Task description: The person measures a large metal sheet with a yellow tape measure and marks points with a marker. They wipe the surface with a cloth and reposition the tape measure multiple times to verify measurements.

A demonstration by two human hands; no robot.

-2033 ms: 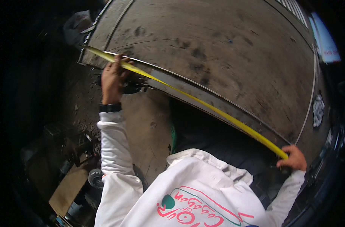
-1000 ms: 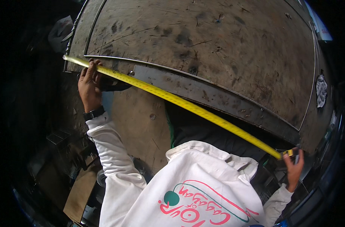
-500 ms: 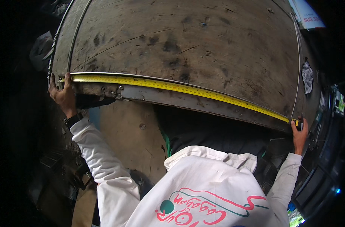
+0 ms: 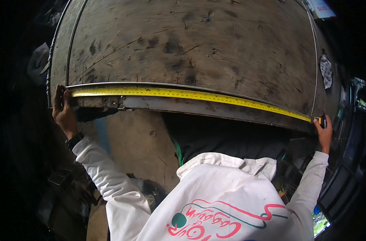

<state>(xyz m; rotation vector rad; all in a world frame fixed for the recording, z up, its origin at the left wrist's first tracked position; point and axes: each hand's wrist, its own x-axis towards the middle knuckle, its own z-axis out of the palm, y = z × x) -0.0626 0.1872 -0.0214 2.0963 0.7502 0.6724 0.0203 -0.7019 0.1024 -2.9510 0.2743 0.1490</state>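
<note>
A yellow tape measure blade [image 4: 191, 95] is stretched along the near edge of a worn wooden tabletop [image 4: 239, 52]. It runs just on the near side of a thin metal bar [image 4: 159, 84]. My left hand [image 4: 65, 116] grips the blade's left end at the table's left corner; the fingers cover the tip. At the right corner, my right hand [image 4: 325, 132] is closed around the tape measure's yellow and black case [image 4: 319, 120]. Thin bars also run away from me, a left bar [image 4: 72, 40] and a right bar [image 4: 314, 60], meeting the near bar close to my hands.
A steel strip [image 4: 171, 105] faces the table's front edge. A crumpled cloth [image 4: 326, 71] lies at the right side. A pale plastic bag [image 4: 38, 60] hangs beyond the left edge. Under the table leans a brown board [image 4: 134, 140]. A white sign [image 4: 322, 9] stands far right.
The view has shifted slightly. My right hand and the case sit a little farther right past the bar's corner. My left fingers now cover the tape's tip, which showed before.
</note>
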